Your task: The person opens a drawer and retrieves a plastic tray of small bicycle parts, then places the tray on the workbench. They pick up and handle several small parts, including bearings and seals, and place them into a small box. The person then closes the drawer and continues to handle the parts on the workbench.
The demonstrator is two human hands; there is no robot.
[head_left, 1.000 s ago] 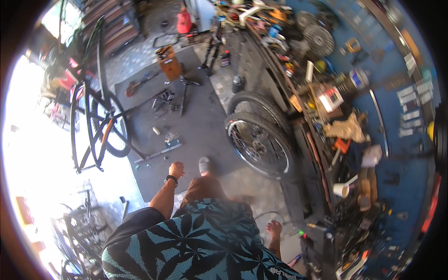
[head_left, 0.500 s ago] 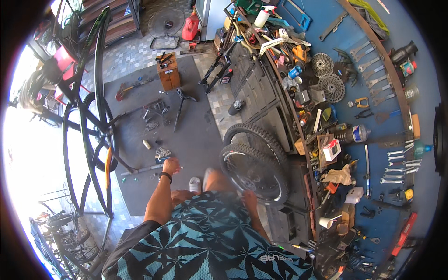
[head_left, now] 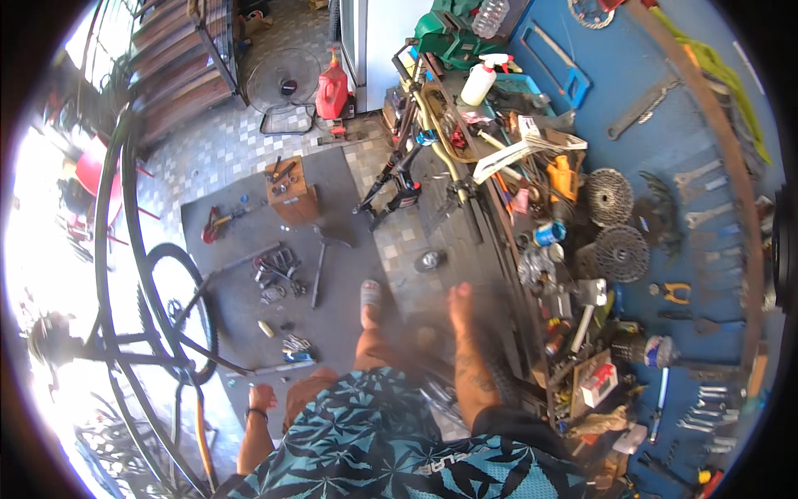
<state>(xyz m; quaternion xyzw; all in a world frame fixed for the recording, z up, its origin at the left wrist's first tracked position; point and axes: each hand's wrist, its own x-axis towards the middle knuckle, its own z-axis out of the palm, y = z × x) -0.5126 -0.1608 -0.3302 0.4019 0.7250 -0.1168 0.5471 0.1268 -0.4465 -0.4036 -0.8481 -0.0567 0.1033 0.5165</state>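
Note:
My left hand [head_left: 262, 397], with a black band at its wrist, hangs low beside my left leg, above the mat's near edge. Its fingers are curled; whether anything small sits in them is too fine to make out. My right hand [head_left: 460, 306] reaches forward near the workbench side, slightly blurred, its fingers loosely apart and nothing visible in it. Below the right forearm, bicycle wheels [head_left: 499, 370] are mostly hidden and smeared. Nearest the left hand on the mat lie a silver-and-blue tool [head_left: 298, 356] and a small pale bottle [head_left: 266, 329].
A wooden box [head_left: 293, 200] with tools on top stands on the dark mat [head_left: 349, 220]. Bicycle frames [head_left: 125, 324] rise at left. The cluttered workbench along the right bears cassettes [head_left: 622, 254] and a spray bottle [head_left: 478, 83]. A red fuel can [head_left: 332, 93] stands ahead.
My view has shifted forward as I step. My left hand has dropped back toward my side from over the mat; my right hand has swung forward, past the wheels.

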